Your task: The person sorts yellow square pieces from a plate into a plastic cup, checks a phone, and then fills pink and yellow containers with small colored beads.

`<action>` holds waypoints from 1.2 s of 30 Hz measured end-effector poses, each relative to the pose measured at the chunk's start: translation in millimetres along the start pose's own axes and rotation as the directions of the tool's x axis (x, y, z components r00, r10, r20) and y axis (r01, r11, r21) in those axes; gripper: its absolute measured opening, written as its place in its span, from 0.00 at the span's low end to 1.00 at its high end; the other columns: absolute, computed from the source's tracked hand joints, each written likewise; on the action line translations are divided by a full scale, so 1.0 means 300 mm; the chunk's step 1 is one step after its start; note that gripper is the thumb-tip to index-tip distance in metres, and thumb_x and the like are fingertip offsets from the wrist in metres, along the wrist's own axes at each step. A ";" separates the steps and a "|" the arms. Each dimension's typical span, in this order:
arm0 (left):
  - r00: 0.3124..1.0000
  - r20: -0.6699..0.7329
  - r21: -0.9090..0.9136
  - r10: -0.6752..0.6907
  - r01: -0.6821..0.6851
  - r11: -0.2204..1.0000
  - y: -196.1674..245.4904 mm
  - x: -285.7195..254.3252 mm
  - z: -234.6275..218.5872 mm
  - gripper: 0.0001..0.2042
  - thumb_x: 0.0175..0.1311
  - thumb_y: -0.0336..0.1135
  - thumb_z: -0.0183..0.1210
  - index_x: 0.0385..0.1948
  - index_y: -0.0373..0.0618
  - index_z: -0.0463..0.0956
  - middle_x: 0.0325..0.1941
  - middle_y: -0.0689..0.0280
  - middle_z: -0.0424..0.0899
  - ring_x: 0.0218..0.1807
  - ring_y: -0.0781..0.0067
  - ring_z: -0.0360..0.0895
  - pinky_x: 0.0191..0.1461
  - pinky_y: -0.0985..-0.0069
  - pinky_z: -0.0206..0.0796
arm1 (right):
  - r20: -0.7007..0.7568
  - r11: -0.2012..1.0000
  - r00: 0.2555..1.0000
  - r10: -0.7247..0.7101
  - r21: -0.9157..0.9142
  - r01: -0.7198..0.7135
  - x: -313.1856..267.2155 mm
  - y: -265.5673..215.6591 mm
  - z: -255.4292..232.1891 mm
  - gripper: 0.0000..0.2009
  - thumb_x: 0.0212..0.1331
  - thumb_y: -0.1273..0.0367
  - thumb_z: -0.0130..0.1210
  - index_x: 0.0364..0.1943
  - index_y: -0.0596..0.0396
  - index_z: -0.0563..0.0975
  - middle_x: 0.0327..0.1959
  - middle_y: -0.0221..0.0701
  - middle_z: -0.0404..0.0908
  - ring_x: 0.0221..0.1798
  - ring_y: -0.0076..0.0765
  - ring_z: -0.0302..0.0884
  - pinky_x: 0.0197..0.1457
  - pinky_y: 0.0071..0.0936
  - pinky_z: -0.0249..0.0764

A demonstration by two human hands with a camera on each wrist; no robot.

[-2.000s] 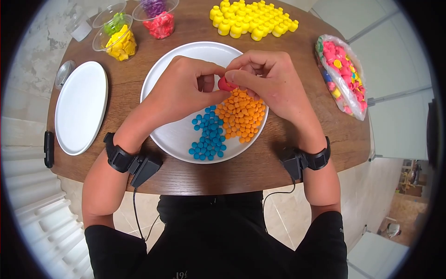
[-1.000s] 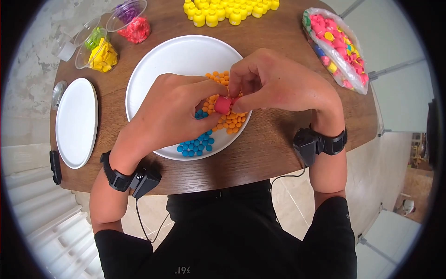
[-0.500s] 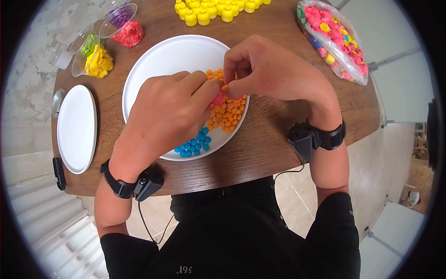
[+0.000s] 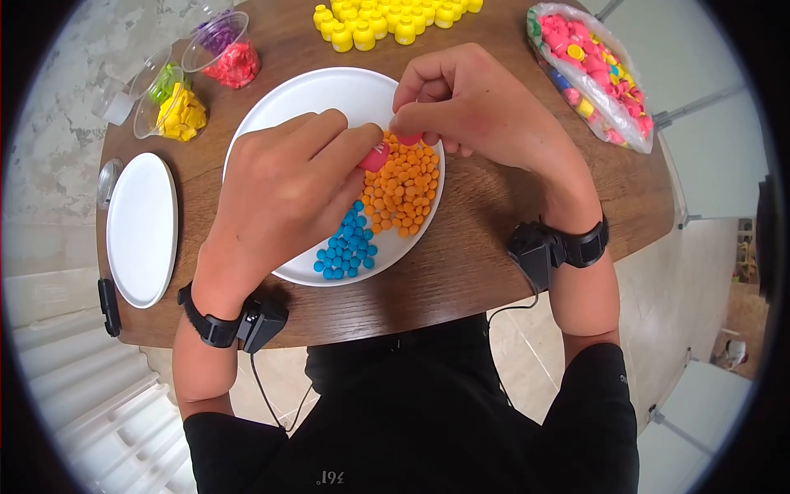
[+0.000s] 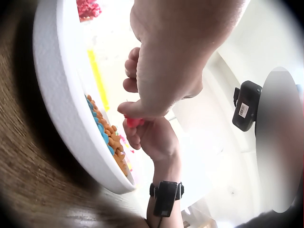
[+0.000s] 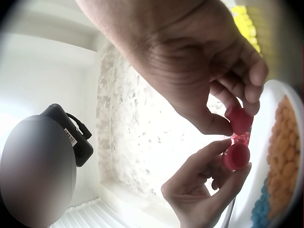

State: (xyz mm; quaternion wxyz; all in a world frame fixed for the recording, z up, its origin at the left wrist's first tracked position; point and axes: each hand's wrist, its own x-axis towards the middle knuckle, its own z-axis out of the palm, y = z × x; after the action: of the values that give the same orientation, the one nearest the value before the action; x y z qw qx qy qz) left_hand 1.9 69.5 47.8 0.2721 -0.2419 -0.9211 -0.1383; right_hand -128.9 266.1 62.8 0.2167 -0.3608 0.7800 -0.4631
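My left hand (image 4: 280, 185) grips a small red bottle (image 4: 375, 156) with a white mark on it, over the large white plate (image 4: 271, 111). A short gap away, my right hand (image 4: 490, 103) pinches a red cap (image 4: 410, 138) between thumb and fingers. The right wrist view shows the cap (image 6: 239, 119) close above the round end of the bottle (image 6: 236, 156). Beneath the hands, orange candies (image 4: 403, 189) are heaped beside blue candies (image 4: 346, 251) on the plate. Fingers hide part of both red pieces.
Yellow bottles (image 4: 387, 23) stand grouped at the back. Clear cups with yellow pieces (image 4: 181, 111) and red pieces (image 4: 233, 66) are at back left. A smaller white plate (image 4: 141, 230) lies left. A bag of colourful caps (image 4: 597, 78) lies at back right.
The red bottle and cap, together between the hands earlier, are now apart. My right hand has drawn up and away with the cap. The left hand has turned, its back facing up.
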 end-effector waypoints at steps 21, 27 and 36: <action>0.863 0.120 -0.576 -0.491 0.463 0.674 -0.043 -0.035 0.031 0.19 0.57 0.23 0.73 0.53 0.36 0.86 0.30 0.73 0.84 0.28 0.88 0.74 0.30 0.86 0.63 | 0.049 0.889 0.997 -0.053 0.457 0.025 0.012 -0.002 0.050 0.07 0.63 0.68 0.66 0.38 0.58 0.85 0.28 0.26 0.86 0.28 0.16 0.80 0.26 0.14 0.70; 0.873 0.120 -0.420 -0.473 0.476 0.773 -0.039 -0.023 0.017 0.17 0.56 0.27 0.74 0.49 0.39 0.88 0.22 0.76 0.75 0.24 0.89 0.66 0.27 0.84 0.56 | -0.063 0.965 0.990 -0.124 0.223 0.135 0.019 0.010 0.097 0.08 0.60 0.70 0.71 0.38 0.60 0.85 0.28 0.26 0.86 0.29 0.13 0.78 0.28 0.13 0.69; 0.837 0.039 -0.535 -0.545 0.478 0.697 -0.023 -0.031 0.041 0.15 0.59 0.29 0.74 0.48 0.38 0.89 0.17 0.75 0.68 0.21 0.90 0.61 0.26 0.83 0.53 | -0.223 0.950 0.943 -0.248 0.134 0.282 0.021 0.008 0.141 0.09 0.60 0.70 0.72 0.37 0.63 0.85 0.27 0.24 0.84 0.30 0.11 0.78 0.33 0.12 0.71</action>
State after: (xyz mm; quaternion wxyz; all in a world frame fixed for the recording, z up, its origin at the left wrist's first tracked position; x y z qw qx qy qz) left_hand -0.2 65.1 31.7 0.2024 -0.0314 -0.8593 -0.4686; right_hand -105.5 238.0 40.3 0.1001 -0.3944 0.7015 -0.5852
